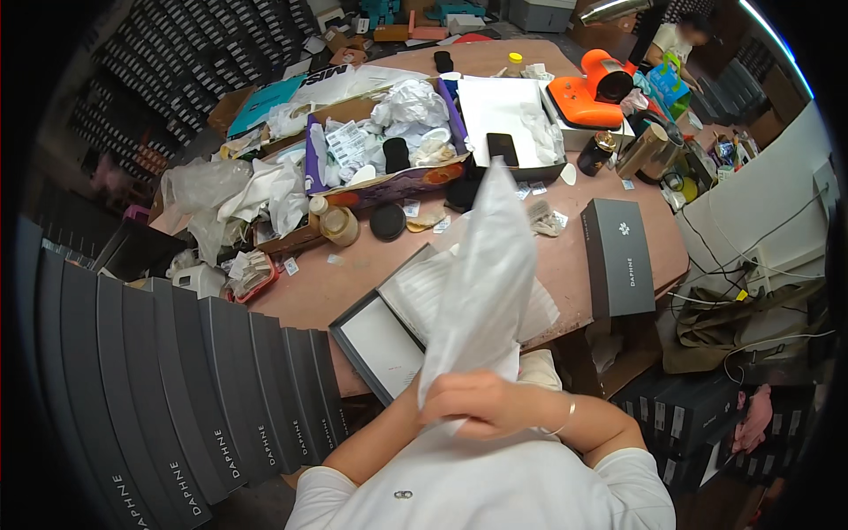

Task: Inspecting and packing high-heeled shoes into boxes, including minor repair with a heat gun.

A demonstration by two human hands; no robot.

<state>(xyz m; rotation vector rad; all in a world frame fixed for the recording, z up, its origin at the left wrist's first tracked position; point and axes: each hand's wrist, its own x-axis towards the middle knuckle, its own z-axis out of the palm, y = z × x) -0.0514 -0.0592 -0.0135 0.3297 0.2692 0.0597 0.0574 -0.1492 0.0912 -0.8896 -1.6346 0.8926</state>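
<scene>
My right hand (pixel 477 405) is closed round the lower end of a tall, folded piece of white tissue paper (pixel 486 274), which stands up in a point before my chest. Whether something lies inside the folds cannot be seen. My left forearm (pixel 378 433) reaches up behind the right hand, and the paper and right hand hide its fingers. Just beyond, at the table's near edge, an open dark grey shoe box (pixel 360 343) with a white inside lies tilted. Crumpled white lining paper (pixel 415 287) spreads beside it, partly behind the held paper.
A closed grey shoe box (pixel 622 252) lies on the table (pixel 309 305) at the right. Tall stacked grey boxes (pixel 190 389) stand at the left. Farther back are a purple carton (pixel 389 187) full of wrapping, a phone (pixel 501 148), jars and an orange device (pixel 583 93). Another person (pixel 671 44) sits far right.
</scene>
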